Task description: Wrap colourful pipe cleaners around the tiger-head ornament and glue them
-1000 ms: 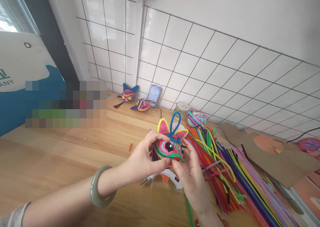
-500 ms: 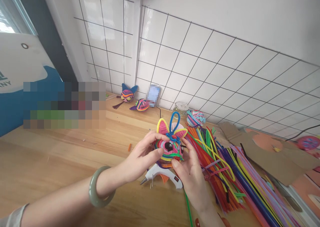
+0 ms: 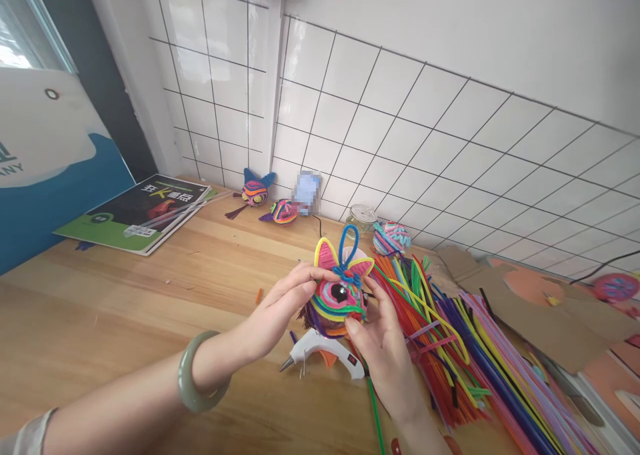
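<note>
A colourful pipe-cleaner ornament (image 3: 330, 305) has pink ears edged in yellow, a blue loop on top and black eyes. My right hand (image 3: 383, 338) grips its right side, thumb at the lower front. My left hand (image 3: 285, 301), with a green bangle on the wrist, rests its extended fingers along the ornament's upper left; its thumb lies near the fingers, off the eye. Just below the ornament, a white glue gun (image 3: 325, 349) lies on the wooden table (image 3: 200, 315).
Bundles of coloured pipe cleaners (image 3: 440, 341) lie to the right, beside cardboard (image 3: 550, 315). Along the wall stand finished ornaments (image 3: 255, 191), a blurred phone (image 3: 307, 191), a glass jar (image 3: 363, 220) and a yarn-like ball (image 3: 391, 239). Magazines (image 3: 145, 215) lie at the left.
My left thumb has moved left off the ornament's face, showing more of the eye and striped side. My right hand keeps its hold. The magazines, pixelated before, now show clearly.
</note>
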{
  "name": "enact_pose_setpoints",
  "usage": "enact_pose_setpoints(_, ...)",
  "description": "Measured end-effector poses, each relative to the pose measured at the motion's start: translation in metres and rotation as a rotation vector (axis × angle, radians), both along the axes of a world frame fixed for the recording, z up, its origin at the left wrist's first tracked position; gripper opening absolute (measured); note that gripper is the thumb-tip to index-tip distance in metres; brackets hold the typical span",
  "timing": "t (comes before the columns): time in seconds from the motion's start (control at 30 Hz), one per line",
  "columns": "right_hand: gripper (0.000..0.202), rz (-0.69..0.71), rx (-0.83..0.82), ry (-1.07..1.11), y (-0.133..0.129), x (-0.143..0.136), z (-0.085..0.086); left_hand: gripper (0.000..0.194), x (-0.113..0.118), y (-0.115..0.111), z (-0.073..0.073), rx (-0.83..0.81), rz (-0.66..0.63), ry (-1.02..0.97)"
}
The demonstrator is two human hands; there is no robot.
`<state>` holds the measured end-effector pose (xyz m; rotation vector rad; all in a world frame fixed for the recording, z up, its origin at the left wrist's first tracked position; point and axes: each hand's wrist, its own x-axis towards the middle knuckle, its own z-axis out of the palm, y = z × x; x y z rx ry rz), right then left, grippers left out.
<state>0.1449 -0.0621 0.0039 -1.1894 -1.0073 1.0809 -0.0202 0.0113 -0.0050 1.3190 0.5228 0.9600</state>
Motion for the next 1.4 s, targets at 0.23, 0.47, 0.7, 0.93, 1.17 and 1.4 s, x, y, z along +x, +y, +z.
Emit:
enact_pose_setpoints(0.23,0.069,-0.015,-0.030,0.032,0.001,0.002,0.003,0.050,0.000,0.002,-0.003,-0.098,-0.068,-0.134)
enact_pose_setpoints(0.47,0.065,-0.023,-0.062,0.136,0.001,0.002,0.005,0.059,-0.002,0.002,0.000,-0.052,-0.075,-0.134)
enact_pose_setpoints(0.7,0.064,-0.005,-0.081,0.170,0.002,0.004,0.004,0.072,0.001,0.000,0.007,-0.078,-0.164,-0.143)
enact_pose_setpoints(0.93,0.065,0.004,-0.091,0.146,0.003,0.007,0.001,0.084,0.002,-0.003,0.007,-0.068,-0.094,-0.028)
enact_pose_setpoints(1.17,0.063,0.064,-0.076,0.122,0.004,0.008,-0.002,0.070,0.009,-0.007,0.008,-0.002,-0.024,-0.045)
enact_pose_setpoints(1.4,0.069,0.027,-0.053,0.100,0.005,0.008,-0.003,0.066,0.009,-0.005,0.006,0.034,-0.049,-0.061)
